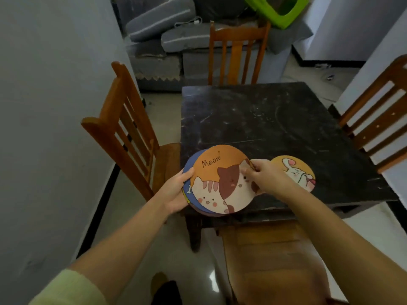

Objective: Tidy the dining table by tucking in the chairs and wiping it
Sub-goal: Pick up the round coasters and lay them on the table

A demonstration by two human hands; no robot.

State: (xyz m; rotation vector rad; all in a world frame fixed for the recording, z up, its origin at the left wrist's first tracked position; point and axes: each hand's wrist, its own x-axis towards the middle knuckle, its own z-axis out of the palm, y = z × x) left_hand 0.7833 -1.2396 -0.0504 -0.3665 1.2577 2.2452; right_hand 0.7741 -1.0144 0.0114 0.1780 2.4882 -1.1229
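I see my left hand (176,192) gripping the left rim of a stack of round mats (220,183), fingers curled under it and thumb on top. The top mat is orange with cartoon cats and the word "Meow"; below it only slivers of a blue mat and one or two more edges show, so I cannot count the stack. My right hand (267,177) pinches the top mat's right edge, fingers closed on it. The stack sits at the near left corner of the counter (264,119), hanging over its near edge; whether it rests on the surface or is lifted I cannot tell.

Just right of my right hand, a yellow mat (297,170) with a white rabbit lies flat on the counter, its left part hidden behind the hand. The dark counter top is streaked with pale smears and scratches.

The left chair (130,133) stands apart from the counter, its seat only partly under the edge. The far chair (237,51) stands at the far edge, its seat hidden by the counter. The right chair (378,119) is cut off by the frame edge, only back slats showing. The near chair (275,256) stands below me, its seat outside the counter, its back out of view.

Behind, grey cushions (158,20) are piled up, and a green plastic thing (279,9) is cut off at the top; I cannot make out what it is. A dark shape near the bottom edge is too unclear to name.
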